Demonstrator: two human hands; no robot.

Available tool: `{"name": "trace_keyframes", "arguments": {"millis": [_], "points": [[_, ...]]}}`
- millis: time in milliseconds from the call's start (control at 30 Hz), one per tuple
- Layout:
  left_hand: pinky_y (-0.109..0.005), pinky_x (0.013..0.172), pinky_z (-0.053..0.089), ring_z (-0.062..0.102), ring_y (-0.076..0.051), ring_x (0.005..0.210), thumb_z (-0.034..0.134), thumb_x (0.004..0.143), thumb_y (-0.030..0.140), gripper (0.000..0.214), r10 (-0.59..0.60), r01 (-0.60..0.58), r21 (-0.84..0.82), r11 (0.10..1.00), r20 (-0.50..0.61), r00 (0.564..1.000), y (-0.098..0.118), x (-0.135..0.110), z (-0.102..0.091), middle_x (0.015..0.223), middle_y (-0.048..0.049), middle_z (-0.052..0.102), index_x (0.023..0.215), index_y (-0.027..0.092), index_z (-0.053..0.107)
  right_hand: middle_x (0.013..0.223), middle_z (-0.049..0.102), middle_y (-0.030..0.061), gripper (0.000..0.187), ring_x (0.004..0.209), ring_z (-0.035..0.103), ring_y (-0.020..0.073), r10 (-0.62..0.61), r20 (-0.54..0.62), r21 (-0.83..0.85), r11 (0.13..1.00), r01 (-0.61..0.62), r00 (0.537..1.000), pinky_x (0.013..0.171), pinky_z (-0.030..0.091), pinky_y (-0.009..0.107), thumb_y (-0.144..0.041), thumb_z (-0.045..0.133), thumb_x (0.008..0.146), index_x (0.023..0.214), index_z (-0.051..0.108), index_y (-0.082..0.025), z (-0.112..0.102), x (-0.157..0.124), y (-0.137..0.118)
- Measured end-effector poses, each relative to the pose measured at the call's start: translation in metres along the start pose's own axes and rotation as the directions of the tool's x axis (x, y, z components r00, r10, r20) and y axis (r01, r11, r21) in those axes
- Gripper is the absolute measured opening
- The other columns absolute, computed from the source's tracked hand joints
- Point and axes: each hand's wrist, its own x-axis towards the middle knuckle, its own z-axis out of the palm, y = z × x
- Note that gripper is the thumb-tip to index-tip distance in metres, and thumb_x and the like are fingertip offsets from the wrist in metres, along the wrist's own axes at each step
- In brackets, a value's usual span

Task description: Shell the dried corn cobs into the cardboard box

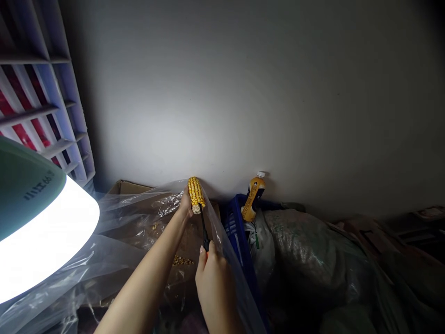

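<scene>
A yellow corn cob (195, 191) is gripped in my left hand (187, 202), its pale, bare end turned down toward me. My right hand (216, 273) is closed round the handle of a screwdriver (204, 228) with a dark shaft and a black and red grip. The shaft's tip touches the kernels near the lower end of the cob. Below both hands is a cardboard box (134, 187) lined with a clear plastic bag (118, 218). Loose corn kernels (183, 261) lie in a small heap in the bag.
A lit lamp (52, 236) glows close on the left, below a pale slatted plastic crate (66, 106). To the right, a blue basket (239, 241) holds an orange drink bottle (255, 197). Full sacks (309, 246) lie beyond it, against the grey wall (243, 93).
</scene>
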Motion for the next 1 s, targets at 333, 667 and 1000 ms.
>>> {"name": "trace_keyframes", "arguments": {"millis": [333, 667, 1000], "points": [[-0.028, 0.045, 0.048, 0.052, -0.014, 0.039, 0.030, 0.088, 0.043, 0.040, 0.031, -0.031, 0.010, 0.999, 0.034, 0.999, 0.001, 0.004, -0.003, 0.053, -0.0005, 0.055, 0.098, 0.012, 0.053, 0.068, 0.062, 0.0056, 0.040, 0.040, 0.056, 0.0133, 0.011, 0.227, 0.422, 0.900, -0.109, 0.974, 0.032, 0.033, 0.021, -0.037, 0.022, 0.090, 0.089, 0.056, -0.016, 0.000, 0.010, 0.016], [-0.030, 0.050, 0.050, 0.057, -0.016, 0.045, 0.029, 0.088, 0.043, 0.040, 0.042, -0.042, 0.002, 0.999, -0.017, 0.999, -0.007, 0.000, 0.000, 0.052, -0.0009, 0.054, 0.096, 0.014, 0.054, 0.082, 0.067, 0.0172, 0.029, 0.071, 0.066, 0.0270, -0.001, -0.002, -0.071, 0.997, 0.001, 1.000, 0.054, 0.043, 0.029, -0.021, 0.033, 0.089, 0.102, 0.057, -0.010, -0.003, 0.001, -0.005], [-0.027, 0.042, 0.047, 0.053, -0.014, 0.039, 0.040, 0.083, 0.048, 0.036, 0.012, -0.014, 0.022, 1.000, 0.082, 0.997, 0.008, -0.019, -0.006, 0.050, 0.0004, 0.054, 0.085, 0.016, 0.054, 0.084, 0.068, 0.0110, 0.034, 0.079, 0.065, 0.0225, -0.083, 0.111, 0.243, 0.969, 0.054, 0.990, 0.061, 0.042, 0.026, -0.031, 0.033, 0.089, 0.098, 0.061, -0.015, -0.031, 0.001, 0.015]]}}
